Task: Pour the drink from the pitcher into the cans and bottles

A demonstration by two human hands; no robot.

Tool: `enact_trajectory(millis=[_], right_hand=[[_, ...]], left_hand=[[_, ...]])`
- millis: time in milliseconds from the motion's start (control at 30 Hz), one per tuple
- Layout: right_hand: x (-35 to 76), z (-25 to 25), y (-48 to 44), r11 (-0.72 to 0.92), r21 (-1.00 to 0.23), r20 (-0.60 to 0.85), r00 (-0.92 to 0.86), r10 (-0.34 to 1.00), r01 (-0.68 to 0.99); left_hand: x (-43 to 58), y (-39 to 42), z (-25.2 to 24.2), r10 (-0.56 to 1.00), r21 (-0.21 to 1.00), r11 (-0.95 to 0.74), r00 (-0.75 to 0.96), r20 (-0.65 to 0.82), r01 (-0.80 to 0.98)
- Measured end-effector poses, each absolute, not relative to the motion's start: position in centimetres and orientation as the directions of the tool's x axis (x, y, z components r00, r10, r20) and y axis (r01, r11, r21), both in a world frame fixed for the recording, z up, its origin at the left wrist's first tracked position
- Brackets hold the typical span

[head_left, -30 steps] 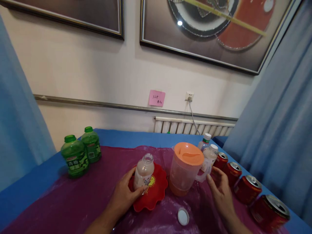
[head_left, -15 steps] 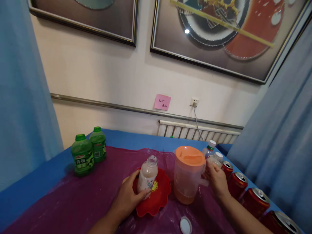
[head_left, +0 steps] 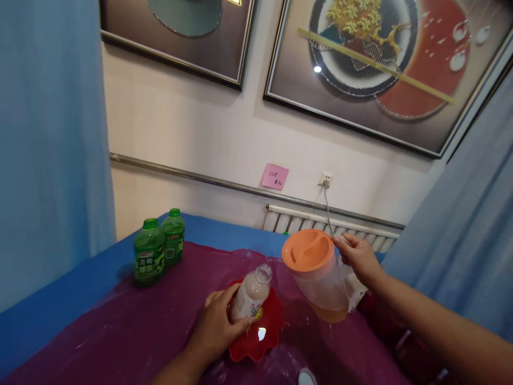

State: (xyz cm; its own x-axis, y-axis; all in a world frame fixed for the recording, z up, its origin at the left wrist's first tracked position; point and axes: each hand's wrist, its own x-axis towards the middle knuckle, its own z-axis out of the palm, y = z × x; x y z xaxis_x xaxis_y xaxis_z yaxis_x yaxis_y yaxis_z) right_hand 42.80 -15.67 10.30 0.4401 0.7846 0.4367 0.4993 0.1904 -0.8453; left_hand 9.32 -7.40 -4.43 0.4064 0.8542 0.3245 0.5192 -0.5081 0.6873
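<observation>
While my left hand wraps round the open bottle over the red dish at lower centre, my right hand has its fingers curled tight on the orange-lidded jug, right of centre, tipped left towards the bottle. Two green bottles just sit at lower left, btw.

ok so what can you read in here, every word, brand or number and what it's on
"32", on the pink note; the handwriting after and below it is unclear.
"青梅", on the front green bottle; its smaller print is too blurred to read.
Rear green bottle: label too small to read.
Bottle in the left hand: label too small and blurred to read.
</observation>
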Motion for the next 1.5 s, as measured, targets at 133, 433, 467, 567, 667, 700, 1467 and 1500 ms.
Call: enact_trajectory(millis=[133,433,467,567,667,700,1467,1500], right_hand=[[42.3,12.9,-14.9,0.189,-0.763,0.478,0.342,0.809,0.618],[40.9,15.5,-14.0,0.222,-0.653,0.508,0.202,0.837,0.724],[40.9,15.5,-13.9,0.224,-0.642,0.507,0.187,0.841,0.733],[41.1,15.5,-13.6,0.224,-0.627,0.493,0.158,0.855,0.746],[41.0,15.6,-13.5,0.214,-0.615,0.478,0.143,0.867,0.759],[40.9,15.8,-13.5,0.208,-0.612,0.472,0.141,0.870,0.763],[39.5,16.8,-13.4,0.196,-0.496,0.454,0.060,0.889,0.846],[39.5,16.8,-13.4,0.199,-0.490,0.457,0.057,0.888,0.849]], left_hand=[[9.3,-7.4,-4.4,0.853,0.680,-0.510,0.413,0.320,0.527],[9.2,-7.8,-4.0,0.871,0.710,-0.471,0.403,0.281,0.524],[9.2,-7.8,-4.0,0.871,0.709,-0.472,0.402,0.282,0.524],[9.2,-7.8,-4.1,0.879,0.710,-0.459,0.389,0.276,0.534],[9.3,-7.8,-4.1,0.883,0.714,-0.448,0.391,0.259,0.538],[9.3,-7.8,-4.1,0.882,0.716,-0.448,0.396,0.256,0.536],[9.1,-8.3,-3.9,0.876,0.745,-0.448,0.411,0.254,0.494],[9.1,-8.3,-3.8,0.876,0.744,-0.447,0.409,0.254,0.496]])
